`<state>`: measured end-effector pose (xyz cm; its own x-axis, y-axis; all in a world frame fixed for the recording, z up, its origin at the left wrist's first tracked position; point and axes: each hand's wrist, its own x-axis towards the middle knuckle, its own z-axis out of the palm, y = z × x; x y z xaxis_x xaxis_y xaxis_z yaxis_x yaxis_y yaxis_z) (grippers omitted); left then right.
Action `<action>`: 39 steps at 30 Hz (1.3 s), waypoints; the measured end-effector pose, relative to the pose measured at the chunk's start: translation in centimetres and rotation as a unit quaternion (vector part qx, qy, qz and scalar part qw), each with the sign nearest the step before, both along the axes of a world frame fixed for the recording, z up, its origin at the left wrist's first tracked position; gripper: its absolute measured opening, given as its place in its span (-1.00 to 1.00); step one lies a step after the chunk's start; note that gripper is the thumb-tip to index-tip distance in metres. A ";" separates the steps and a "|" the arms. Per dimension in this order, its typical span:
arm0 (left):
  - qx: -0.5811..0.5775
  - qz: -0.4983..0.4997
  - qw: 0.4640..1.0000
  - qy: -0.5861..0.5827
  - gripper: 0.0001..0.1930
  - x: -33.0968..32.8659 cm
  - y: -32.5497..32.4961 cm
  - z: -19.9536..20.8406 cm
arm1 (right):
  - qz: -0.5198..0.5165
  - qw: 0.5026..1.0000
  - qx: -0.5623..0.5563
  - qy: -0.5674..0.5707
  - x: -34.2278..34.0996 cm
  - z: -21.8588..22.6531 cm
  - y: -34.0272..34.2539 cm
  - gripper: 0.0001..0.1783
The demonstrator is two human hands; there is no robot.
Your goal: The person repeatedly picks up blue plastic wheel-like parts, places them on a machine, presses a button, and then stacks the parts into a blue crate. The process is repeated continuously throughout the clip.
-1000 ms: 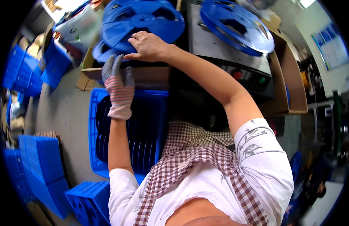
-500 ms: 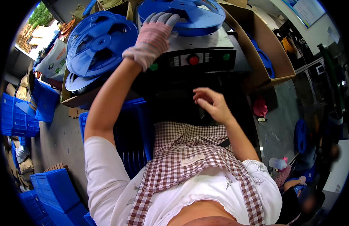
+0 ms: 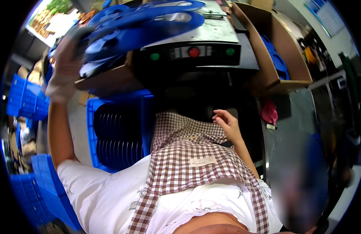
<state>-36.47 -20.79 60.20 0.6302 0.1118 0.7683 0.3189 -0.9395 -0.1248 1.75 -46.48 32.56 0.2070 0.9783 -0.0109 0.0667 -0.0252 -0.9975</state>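
My left hand [image 3: 66,58], in a striped glove, is raised at the far left and smeared by motion. It grips the left edge of a blue plastic reel [image 3: 145,34], which tilts over the cardboard box [image 3: 110,77] of other blue reels. The reel's right end reaches over the metal top of a machine [image 3: 219,31]. Its black front panel carries a red button [image 3: 193,52] between two green ones. My bare right hand [image 3: 229,125] hovers in front of my apron [image 3: 196,171], fingers loosely bent and thumb apart, with nothing in it.
Below the left box stands a blue crate [image 3: 91,132] with rows of dark discs. A second cardboard box [image 3: 293,64] holding blue reels is right of the machine. Blue crates [image 3: 52,183] line the left side. A pink cloth [image 3: 269,112] hangs at the right.
My left hand has swung left, carrying the blue reel off the machine top toward the left box. My right hand has dropped slightly toward my apron. The view has shifted a little.
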 end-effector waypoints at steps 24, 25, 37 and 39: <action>-0.625 -0.257 0.394 -0.623 -0.72 -18.7 -26.1 -19.3 | 0.328 0.934 0.025 0.140 -17.9 7.9 7.3 -0.30; -0.612 -0.212 0.394 -0.652 -0.74 -18.5 -26.1 -19.5 | 0.326 0.934 0.030 0.144 -18.3 7.5 7.2 -0.31; -0.610 -0.128 0.364 -0.693 -0.67 -18.6 -26.3 -24.5 | 0.291 0.947 -0.015 0.139 -19.6 2.9 7.8 -0.32; -0.605 -0.091 0.370 -0.699 -0.66 -18.4 -26.6 -24.3 | 0.295 0.944 -0.020 0.145 -19.7 2.6 7.9 -0.34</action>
<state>-54.83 -47.40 35.90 -0.2069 0.9604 -0.1864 -0.8054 -0.0591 0.5897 -17.94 -38.59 35.13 -0.3908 0.9202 -0.0223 -0.1957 -0.1067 -0.9748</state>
